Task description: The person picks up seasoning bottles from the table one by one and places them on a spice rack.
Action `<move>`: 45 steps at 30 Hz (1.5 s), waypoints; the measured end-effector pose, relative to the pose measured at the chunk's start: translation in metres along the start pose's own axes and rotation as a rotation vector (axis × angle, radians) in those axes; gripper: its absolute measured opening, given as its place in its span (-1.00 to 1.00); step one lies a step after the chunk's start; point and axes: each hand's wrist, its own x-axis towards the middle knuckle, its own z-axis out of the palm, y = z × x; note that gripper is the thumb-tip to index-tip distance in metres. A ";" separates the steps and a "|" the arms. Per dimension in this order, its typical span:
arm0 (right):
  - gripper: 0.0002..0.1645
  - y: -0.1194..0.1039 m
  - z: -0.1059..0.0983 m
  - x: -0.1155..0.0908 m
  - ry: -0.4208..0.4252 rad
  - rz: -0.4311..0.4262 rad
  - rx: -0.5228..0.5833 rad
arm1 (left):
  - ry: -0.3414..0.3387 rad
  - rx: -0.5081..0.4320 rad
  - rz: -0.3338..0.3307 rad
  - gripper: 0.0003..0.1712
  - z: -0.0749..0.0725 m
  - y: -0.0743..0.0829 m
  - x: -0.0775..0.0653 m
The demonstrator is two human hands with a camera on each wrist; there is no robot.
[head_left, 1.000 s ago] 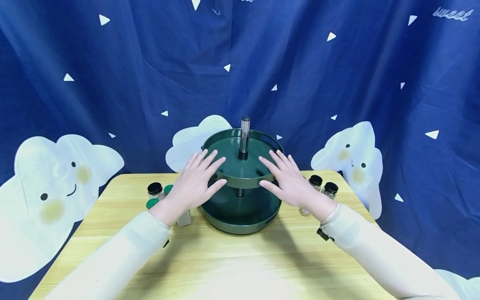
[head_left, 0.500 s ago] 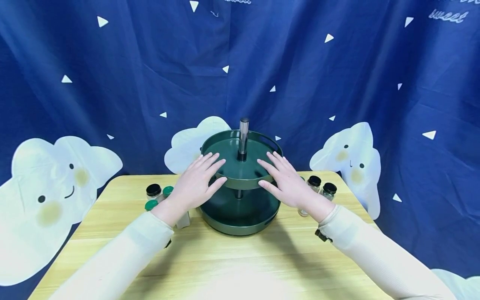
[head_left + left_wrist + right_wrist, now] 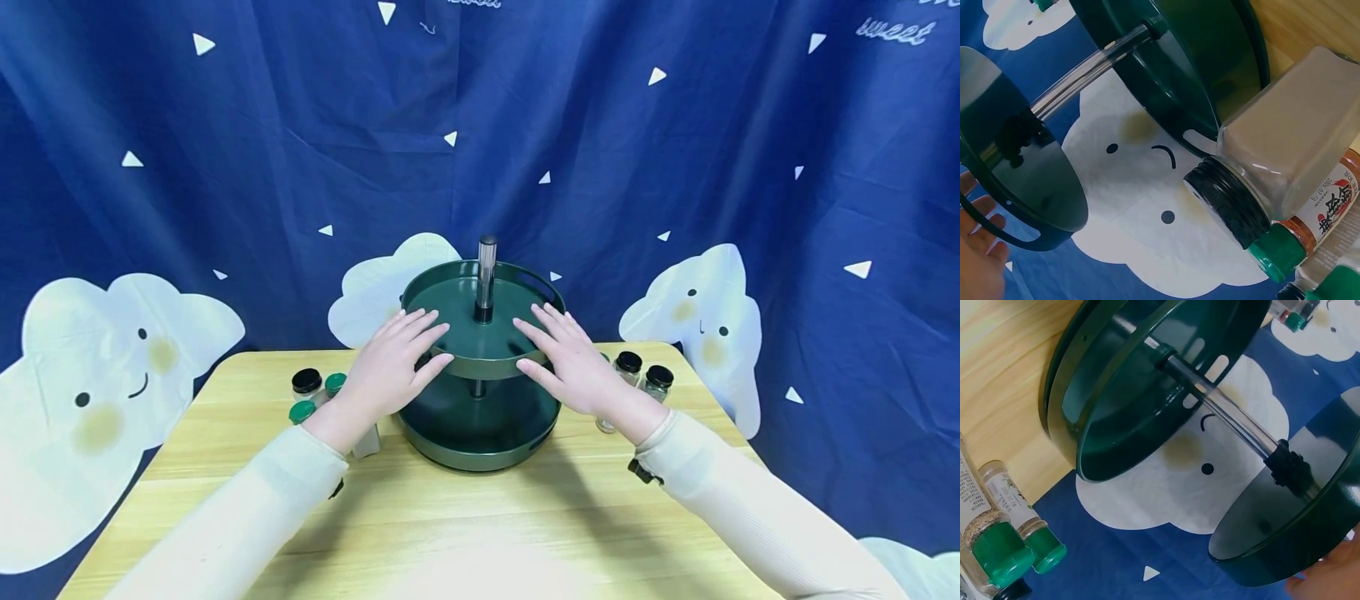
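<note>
Blue curtain (image 3: 525, 100) hangs behind spread hands (image 3: 384, 367) (image 3: 576, 367), perhaps touching the tiered rack (image 3: 480, 367); only wrist views show labels (image 3: 1334, 201).

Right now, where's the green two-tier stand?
In the head view, the green two-tier stand is near the centre, toward the far edge of the wooden table, between the left hand and the right hand.

Fingers (image 3: 984, 240) lie at the edge of a green tray (image 3: 1060, 203), well apart from a black-lidded jar (image 3: 1288, 134).
</note>
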 end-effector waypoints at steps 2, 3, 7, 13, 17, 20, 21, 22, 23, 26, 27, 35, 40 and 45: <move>-0.22 0.000 0.000 0.000 0.002 -0.001 0.003 | 0.011 -0.004 0.006 -0.31 0.000 0.000 0.000; -0.22 0.000 0.000 0.001 0.003 0.000 0.005 | 0.017 -0.006 0.010 -0.31 0.001 -0.001 0.000; -0.22 -0.001 -0.001 0.001 0.004 0.001 0.016 | 0.034 -0.014 0.024 -0.32 0.001 -0.001 0.000; -0.23 -0.001 0.000 0.001 0.011 -0.006 0.020 | 0.057 -0.028 0.039 -0.35 0.002 -0.001 0.001; -0.23 -0.001 0.000 0.000 0.012 -0.003 0.029 | 0.072 -0.048 0.051 -0.36 0.003 0.000 0.001; -0.25 -0.001 0.000 0.000 0.023 -0.011 0.034 | 0.084 -0.052 0.056 -0.37 0.004 -0.001 0.001; -0.25 -0.002 -0.001 0.000 0.026 -0.014 0.034 | 0.085 -0.052 0.056 -0.36 0.004 -0.001 0.001; -0.25 -0.002 -0.001 0.001 0.028 -0.016 0.035 | 0.087 -0.052 0.057 -0.36 0.003 -0.001 0.001; -0.25 -0.002 -0.001 0.001 0.028 -0.016 0.037 | 0.087 -0.052 0.057 -0.36 0.003 -0.001 0.001; -0.25 -0.002 -0.001 0.001 0.025 -0.010 0.038 | 0.084 -0.053 0.056 -0.35 0.003 -0.001 0.001; -0.25 -0.002 -0.001 0.000 0.024 -0.008 0.038 | 0.082 -0.053 0.055 -0.35 0.003 -0.001 0.001; -0.26 -0.002 -0.002 -0.001 0.022 0.006 0.051 | 0.066 -0.042 0.046 -0.34 0.005 -0.002 0.001; -0.27 -0.001 -0.003 -0.003 0.018 0.015 0.053 | 0.070 -0.054 0.053 -0.35 0.005 -0.001 0.000; -0.28 -0.002 -0.006 -0.004 0.027 0.018 0.055 | 0.086 -0.071 0.061 -0.37 0.003 0.000 0.000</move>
